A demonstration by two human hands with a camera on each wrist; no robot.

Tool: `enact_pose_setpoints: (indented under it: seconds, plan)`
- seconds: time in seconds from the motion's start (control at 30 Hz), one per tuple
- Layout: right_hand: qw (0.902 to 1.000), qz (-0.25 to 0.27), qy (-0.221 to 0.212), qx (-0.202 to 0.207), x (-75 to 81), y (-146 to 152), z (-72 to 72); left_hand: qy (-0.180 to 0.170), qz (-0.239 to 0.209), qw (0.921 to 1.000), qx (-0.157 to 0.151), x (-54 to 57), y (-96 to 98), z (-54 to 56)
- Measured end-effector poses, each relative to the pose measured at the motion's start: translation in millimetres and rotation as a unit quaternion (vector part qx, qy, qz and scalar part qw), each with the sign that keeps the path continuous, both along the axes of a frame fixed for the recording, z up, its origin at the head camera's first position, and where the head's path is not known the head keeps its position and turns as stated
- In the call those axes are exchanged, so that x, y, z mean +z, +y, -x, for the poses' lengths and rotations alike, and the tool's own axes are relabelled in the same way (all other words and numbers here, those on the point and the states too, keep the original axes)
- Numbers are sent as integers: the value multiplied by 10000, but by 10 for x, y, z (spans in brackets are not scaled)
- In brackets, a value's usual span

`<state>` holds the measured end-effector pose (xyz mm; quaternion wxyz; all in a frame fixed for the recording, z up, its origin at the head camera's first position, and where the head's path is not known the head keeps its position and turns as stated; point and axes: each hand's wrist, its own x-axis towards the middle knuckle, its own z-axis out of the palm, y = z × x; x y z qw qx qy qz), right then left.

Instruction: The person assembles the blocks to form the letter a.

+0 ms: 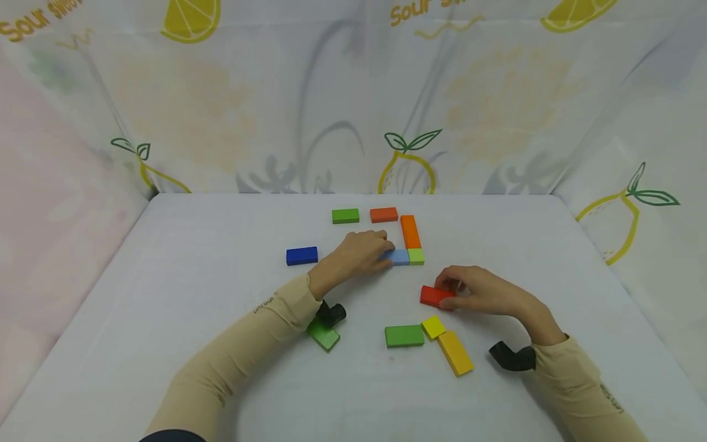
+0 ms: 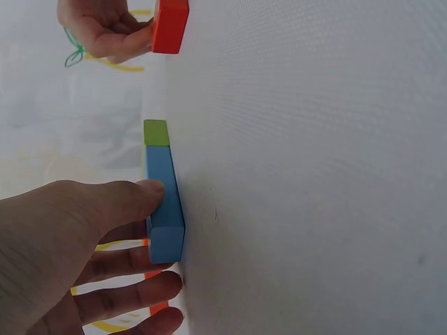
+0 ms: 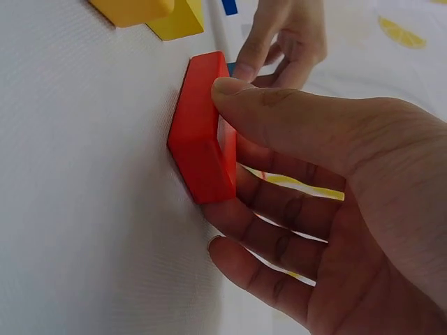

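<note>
Eleven blocks in all: we count them one by one at the white table [image 1: 221,252].
Light blue, one: our left hand [image 1: 356,256] pinches the light blue block [image 1: 400,257] between thumb and fingers.
Red, one: our right hand [image 1: 488,291] pinches the red block [image 1: 431,295], thumb against fingers, near the table's middle.
Light green, one: the small light green block [image 1: 416,257] touches the light blue block's right end.
Orange, two: the orange block [image 1: 410,232] runs back from the light green block; the red-orange block [image 1: 383,215] lies just beside its far end.
Green, three: we find the far green block [image 1: 345,216], the near green block [image 1: 405,337], and the tilted green block [image 1: 327,337], partly hidden by our left wrist.
Yellow, two: the small yellow block [image 1: 433,327] sits between the near green block and the amber block [image 1: 456,354].
Dark blue, one: the dark blue block [image 1: 302,256] lies left of our left hand.
</note>
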<state>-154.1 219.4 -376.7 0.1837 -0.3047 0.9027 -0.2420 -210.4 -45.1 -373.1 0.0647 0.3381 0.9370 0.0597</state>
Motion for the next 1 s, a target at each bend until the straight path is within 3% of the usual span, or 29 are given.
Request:
enact_pose_setpoints:
  seconds: [0.33, 0.53, 0.83, 1.0]
  plan:
    - [10000, 39, 63, -17, 15, -44, -22, 95, 74, 9999, -81, -31, -1, 18]
    - [9999, -11, 33, -131, 4, -68, -27, -199, 64, 9998, 25, 13, -55, 40]
    - [9993, -54, 15, -375, -9, -100, -39, -730, -847, 9937, 6, 174, -521, 29]
    - [9990, -93, 89, -440, -3, -130, -16, -688, -1420, 9873, 178, 254, -805, 43]
